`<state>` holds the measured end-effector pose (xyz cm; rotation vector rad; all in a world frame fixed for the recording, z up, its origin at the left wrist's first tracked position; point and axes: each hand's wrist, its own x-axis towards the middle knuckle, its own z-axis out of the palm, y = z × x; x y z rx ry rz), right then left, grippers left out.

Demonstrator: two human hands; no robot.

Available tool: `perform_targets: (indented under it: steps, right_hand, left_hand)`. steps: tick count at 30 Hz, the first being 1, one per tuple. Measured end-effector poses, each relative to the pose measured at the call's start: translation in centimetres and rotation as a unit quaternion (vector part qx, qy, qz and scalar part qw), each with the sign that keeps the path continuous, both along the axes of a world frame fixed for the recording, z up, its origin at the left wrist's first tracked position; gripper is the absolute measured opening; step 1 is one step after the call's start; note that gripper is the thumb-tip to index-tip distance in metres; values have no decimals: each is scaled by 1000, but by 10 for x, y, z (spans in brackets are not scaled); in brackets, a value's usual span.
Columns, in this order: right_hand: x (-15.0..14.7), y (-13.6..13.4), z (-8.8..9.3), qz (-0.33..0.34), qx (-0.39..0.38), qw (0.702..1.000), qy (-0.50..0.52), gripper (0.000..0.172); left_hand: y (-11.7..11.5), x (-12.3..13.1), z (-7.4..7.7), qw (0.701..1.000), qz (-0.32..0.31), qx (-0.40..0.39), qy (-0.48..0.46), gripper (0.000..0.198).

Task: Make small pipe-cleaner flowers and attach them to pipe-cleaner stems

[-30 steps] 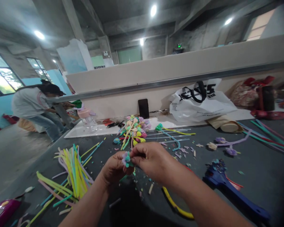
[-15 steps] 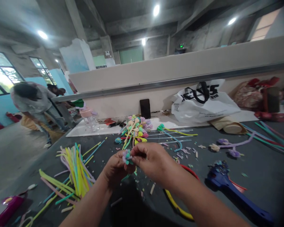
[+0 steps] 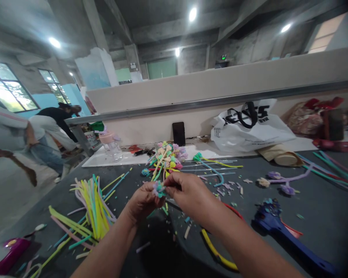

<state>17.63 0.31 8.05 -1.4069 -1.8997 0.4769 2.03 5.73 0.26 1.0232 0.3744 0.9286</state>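
Observation:
A small fuzzy flower (image 3: pixel 159 189) in lilac and turquoise, like pipe cleaner, is pinched in my left hand (image 3: pixel 143 200). My right hand (image 3: pixel 184 189) has thumb and forefinger closed at the flower's right side; whether a separate small piece is between them is hidden. Just beyond my hands lies a bunch of fuzzy flowers (image 3: pixel 169 156) in peach, yellow, pink and purple. To the left is a pile of fuzzy stems (image 3: pixel 94 208), mostly yellow, green and lilac. Small cut bits (image 3: pixel 227 186) are scattered on the dark table (image 3: pixel 127 247).
A blue-handled tool (image 3: pixel 290 235) and a yellow-and-red handle (image 3: pixel 217 251) lie at right. Behind stand a phone (image 3: pixel 179 133), a clear cup (image 3: pixel 111 146) and a white bag (image 3: pixel 249 127). A magenta object (image 3: pixel 11 251) sits front left. People (image 3: pixel 43 135) are bending beyond the table's left edge.
The flower has turned slightly in my fingers, and both hands have shifted a little up and right. At the far left, a person in pale clothing has moved, uncovering another in black.

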Motion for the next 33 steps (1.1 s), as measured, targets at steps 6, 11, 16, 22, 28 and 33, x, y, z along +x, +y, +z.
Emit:
perform_targets:
  steps: [6,11,16,22,28,33]
  right_hand:
    - [6,-5,9,13,49,998,-26,8]
    - [5,-5,7,-3,55,997,-57,5]
    - [2,-6,8,-6,59,994,-96,10]
    - [-2,-3,4,-53,59,986,-148,8]
    - [-6,-2,-3,-59,90,980,-168,10]
    - [-11,-7,-5,-52,156,963,-212,11]
  left_hand:
    - [2,-1,1,1000,-2,13,17,29]
    - [0,0,0,999,-6,10,36,29]
    - [0,2,-3,999,3,2,36,30]
    - [1,6,-6,999,16,-18,24,29]
    - [-1,9,-8,999,37,-30,-1,30]
    - [-3,12,-7,998,54,-38,-20,23]
